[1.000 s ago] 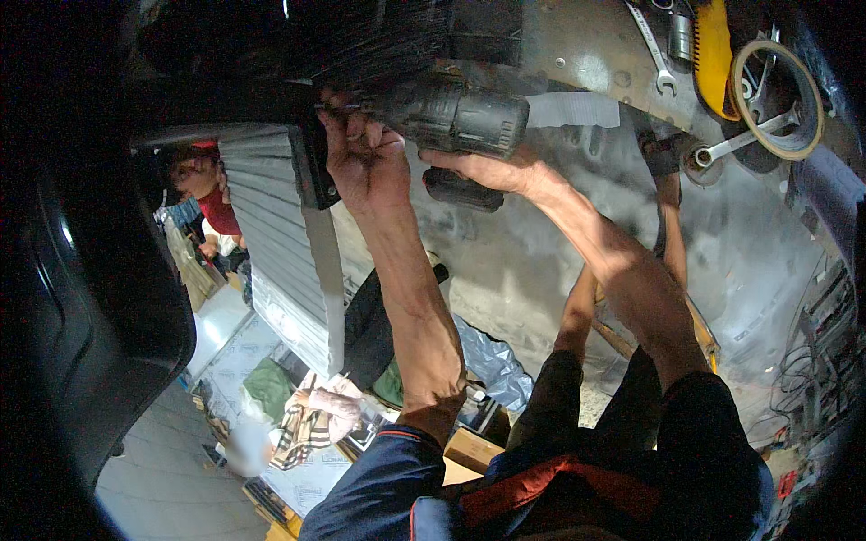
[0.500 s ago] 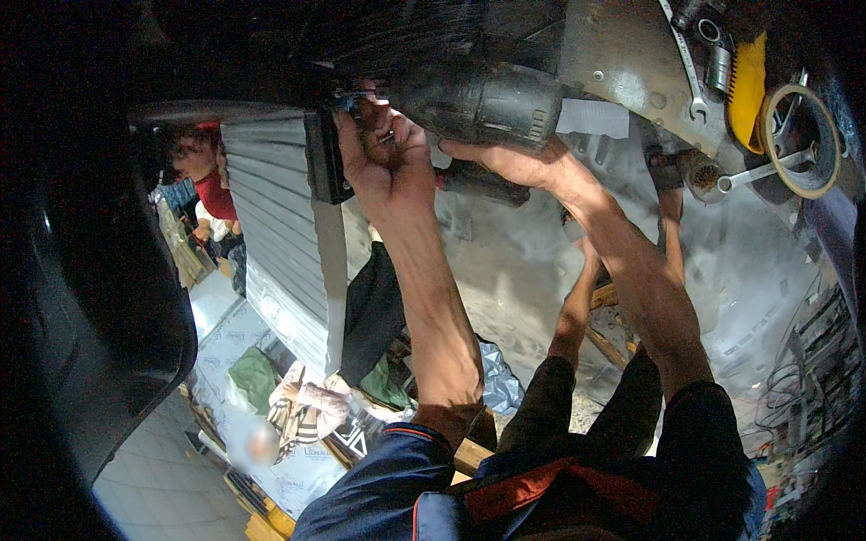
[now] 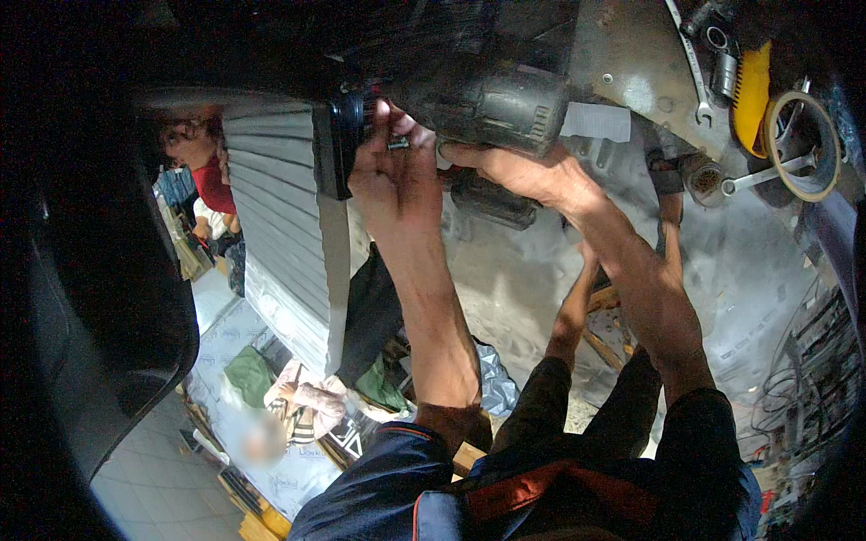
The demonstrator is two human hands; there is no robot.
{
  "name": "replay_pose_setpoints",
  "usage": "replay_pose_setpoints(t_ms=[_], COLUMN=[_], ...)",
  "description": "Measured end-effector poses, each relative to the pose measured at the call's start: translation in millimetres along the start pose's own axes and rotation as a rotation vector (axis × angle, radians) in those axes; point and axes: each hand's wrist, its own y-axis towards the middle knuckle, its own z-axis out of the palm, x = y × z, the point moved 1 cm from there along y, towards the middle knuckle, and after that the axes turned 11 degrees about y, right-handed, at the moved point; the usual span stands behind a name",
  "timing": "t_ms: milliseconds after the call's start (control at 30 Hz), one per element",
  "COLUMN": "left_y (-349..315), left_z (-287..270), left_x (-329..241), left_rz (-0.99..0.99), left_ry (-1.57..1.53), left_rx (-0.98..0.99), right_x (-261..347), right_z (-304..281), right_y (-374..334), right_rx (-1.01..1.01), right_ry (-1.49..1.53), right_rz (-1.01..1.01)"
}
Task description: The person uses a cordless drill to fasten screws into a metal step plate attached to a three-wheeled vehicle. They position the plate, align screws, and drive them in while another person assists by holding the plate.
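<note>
My right hand (image 3: 523, 173) is wrapped round the handle of a dark power drill (image 3: 505, 110), whose nose points left under the dark overhang. The drill's lower end (image 3: 494, 206) shows beneath my wrist. Close by the nose, my left hand (image 3: 397, 176) is raised with its fingers bent together. A small metal screw (image 3: 399, 142) shows at those fingers. Just left of them is a black upright piece (image 3: 334, 149) at the edge of a grey pleated panel (image 3: 281, 225). Shadow hides the drill's tip and whatever it meets.
Spanners (image 3: 693, 68), a yellow toothed piece (image 3: 750, 99) and a tape roll (image 3: 803, 144) lie at the upper right. Behind my right arm another forearm (image 3: 575, 302) shows; whether reflected I cannot tell. A person in red (image 3: 212, 185) is at far left, another (image 3: 311, 401) below.
My left hand has shifted slightly right and down from the black piece, its fingers now more bunched. The drill has moved a little to the right.
</note>
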Motion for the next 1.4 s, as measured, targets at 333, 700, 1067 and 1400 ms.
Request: replay_pose_setpoints(t_ms=[333,700,1067,1400], left_y=[-44,-34,-41,-34], left_z=[-3,22,61,40], left_x=[-13,-38,-60,-54], left_rz=[-0.109,-0.069,-0.040,-0.127], left_ry=[-0.050,-0.118,0.007,-0.082], left_rx=[0.150,0.383,0.155,0.297], right_x=[-9,-25,-31,-22], right_z=[-8,-19,-14,-20], right_y=[-1,-74,-88,-88], right_rx=[0.025,0.205,0.114,0.311], right_ry=[-0.240,-0.445,-0.676,-0.585], right_rz=[-0.251,-0.203,-0.400,-0.161])
